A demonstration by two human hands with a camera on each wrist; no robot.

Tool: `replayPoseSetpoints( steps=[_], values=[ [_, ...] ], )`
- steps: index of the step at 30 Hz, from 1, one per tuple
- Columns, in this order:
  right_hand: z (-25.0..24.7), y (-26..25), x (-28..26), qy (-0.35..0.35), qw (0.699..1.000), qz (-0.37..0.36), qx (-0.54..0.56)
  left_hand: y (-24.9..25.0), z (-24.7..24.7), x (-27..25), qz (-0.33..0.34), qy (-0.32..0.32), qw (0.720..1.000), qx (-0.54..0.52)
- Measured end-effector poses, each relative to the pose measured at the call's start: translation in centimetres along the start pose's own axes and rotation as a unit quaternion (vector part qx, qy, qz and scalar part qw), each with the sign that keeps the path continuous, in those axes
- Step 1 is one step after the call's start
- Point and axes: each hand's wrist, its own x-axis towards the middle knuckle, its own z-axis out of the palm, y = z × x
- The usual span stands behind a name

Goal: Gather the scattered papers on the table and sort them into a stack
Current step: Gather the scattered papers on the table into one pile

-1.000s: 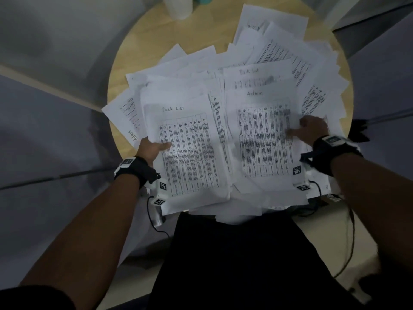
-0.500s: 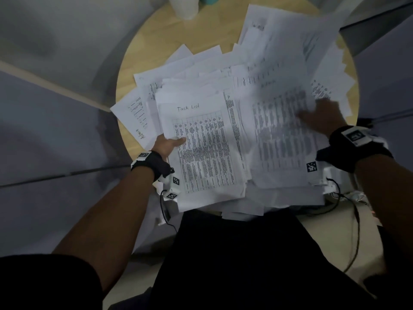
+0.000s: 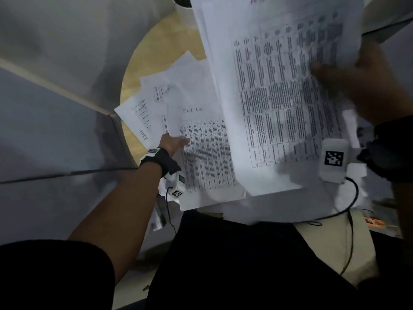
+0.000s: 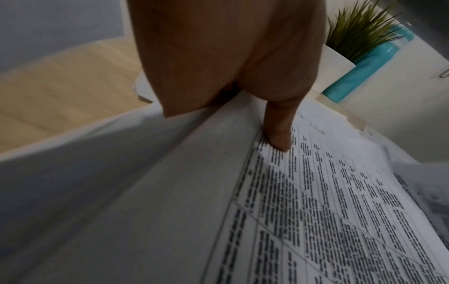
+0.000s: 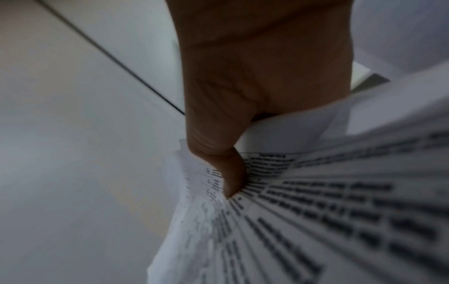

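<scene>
Pinching a raised sheaf of printed sheets at its right edge, thumb on top, the right hand holds it above the round wooden table. The left hand pinches the Task List pile, thumb atop, which lies on the table's near side.

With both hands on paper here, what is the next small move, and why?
Probably lower the bundle onto the Task List sheet: the right hand pinches it raised above the table, while the left hand grips that sheet's edge.
</scene>
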Motion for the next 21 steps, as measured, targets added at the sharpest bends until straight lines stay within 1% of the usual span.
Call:
replayPoseSetpoints(
  steps=[3, 4, 6, 9, 10, 12, 13, 14, 15, 17, 19, 21],
  values=[
    [1.1, 1.4, -0.4, -0.006, 0.993, 0.005, 0.115, -0.1, -0.2, -0.2, 0.005, -0.004, 1.000, 0.002],
    [1.5, 2.7, -0.7, -0.004, 0.990, 0.029, 0.139, -0.1, -0.2, -0.2, 0.009, -0.013, 1.000, 0.001],
    [2.7, 6.3, -1.3, 0.004, 0.981, 0.108, 0.160, -0.6, -0.3, 0.2, 0.018, -0.010, 1.000, -0.002],
    [4.6, 13.7, -2.8, -0.012, 0.971, 0.218, 0.100, -0.7, -0.3, 0.2, 0.031, -0.013, 0.999, 0.011],
    [5.3, 15.7, -3.4, -0.009, 0.967, 0.248, 0.063, -0.8, -0.3, 0.3, 0.026, -0.009, 1.000, 0.009],
    [7.0, 18.7, -4.1, 0.000, 0.955, 0.290, -0.056, -0.9, -0.3, 0.6, 0.019, -0.007, 1.000, 0.007],
    [7.9, 19.4, -4.3, 0.008, 0.947, 0.298, -0.118, -0.9, -0.3, 0.8, 0.022, -0.012, 1.000, 0.001],
    [8.9, 19.9, -4.6, 0.022, 0.939, 0.305, -0.157, -1.0, -0.4, 0.6, 0.027, -0.018, 0.999, -0.004],
    [9.9, 19.7, -4.9, 0.037, 0.935, 0.308, -0.169, -1.2, -0.4, 0.6, 0.033, -0.026, 0.999, -0.013],
    [11.5, 19.3, -5.3, 0.059, 0.940, 0.299, -0.150, -1.4, -0.4, 0.1, 0.039, -0.037, 0.998, -0.028],
    [13.0, 18.7, -5.4, 0.071, 0.952, 0.274, -0.120, -1.6, -0.3, -0.3, 0.046, -0.053, 0.995, -0.068],
    [14.3, 17.7, -5.2, 0.105, 0.958, 0.257, -0.075, -1.5, -0.4, -1.1, 0.049, -0.063, 0.993, -0.084]
  ],
)
